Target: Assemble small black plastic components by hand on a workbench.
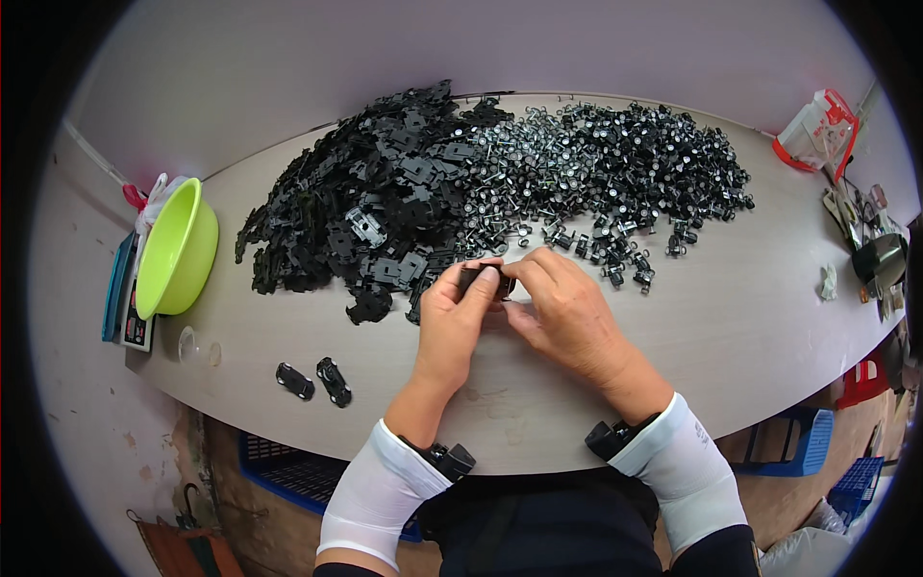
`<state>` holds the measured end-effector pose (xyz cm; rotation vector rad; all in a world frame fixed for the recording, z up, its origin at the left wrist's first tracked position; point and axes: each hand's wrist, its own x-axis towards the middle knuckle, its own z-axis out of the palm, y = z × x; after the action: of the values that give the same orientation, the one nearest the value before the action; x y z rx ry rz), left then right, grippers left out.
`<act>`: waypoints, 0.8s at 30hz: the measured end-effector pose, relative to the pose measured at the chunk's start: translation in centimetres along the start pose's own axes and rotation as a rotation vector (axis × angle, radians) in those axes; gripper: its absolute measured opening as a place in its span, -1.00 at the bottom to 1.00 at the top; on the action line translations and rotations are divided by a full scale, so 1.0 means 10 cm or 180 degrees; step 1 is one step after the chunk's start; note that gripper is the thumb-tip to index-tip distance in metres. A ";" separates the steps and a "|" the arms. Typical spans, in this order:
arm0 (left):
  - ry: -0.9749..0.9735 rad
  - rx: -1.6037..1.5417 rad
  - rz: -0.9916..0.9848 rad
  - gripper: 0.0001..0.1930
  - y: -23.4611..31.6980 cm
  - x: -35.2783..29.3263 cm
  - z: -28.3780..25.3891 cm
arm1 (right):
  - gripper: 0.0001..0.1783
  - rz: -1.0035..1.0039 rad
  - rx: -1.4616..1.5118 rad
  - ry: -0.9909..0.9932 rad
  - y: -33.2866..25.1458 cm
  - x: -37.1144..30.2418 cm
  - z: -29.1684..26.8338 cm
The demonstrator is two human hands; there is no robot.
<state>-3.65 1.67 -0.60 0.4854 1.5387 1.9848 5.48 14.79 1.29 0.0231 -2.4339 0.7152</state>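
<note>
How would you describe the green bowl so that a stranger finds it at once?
Look at the left end of the wooden table. There the green bowl leans tilted on a small scale. It is the only bright green thing; the piled parts nearby are black.

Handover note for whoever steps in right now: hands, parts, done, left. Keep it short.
Left hand: pinching a small black plastic part at the table's middle.
Right hand: fingertips on the same part from the other side; both hands closed on it.
Stock: heap of black plastic pieces behind the hands to the left, heap of small wheel-and-axle parts to the right.
Done: two small black pieces lie apart near the table's front edge, left of the hands.
Left: both heaps look large, so most of the stock appears unworked.
Green basin stands at the far left on the table.
</note>
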 end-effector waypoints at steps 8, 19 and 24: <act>0.0065 -0.0838 -0.0518 -0.83 0.00 0.03 -0.08 | -0.61 0.0207 0.0328 0.0037 0.08 0.00 -0.05; 0.0202 -0.1014 -0.0567 -0.83 0.01 0.00 -0.10 | -0.61 0.0181 0.0736 0.0007 0.11 -0.02 0.07; -0.0001 -0.1185 -0.0581 -0.85 -0.01 0.01 -0.08 | -0.63 0.0120 0.0666 0.0164 0.11 -0.03 0.05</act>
<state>-4.22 1.14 -0.88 0.1852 1.1296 2.0596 5.23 15.44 0.25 0.0410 -2.3066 0.9727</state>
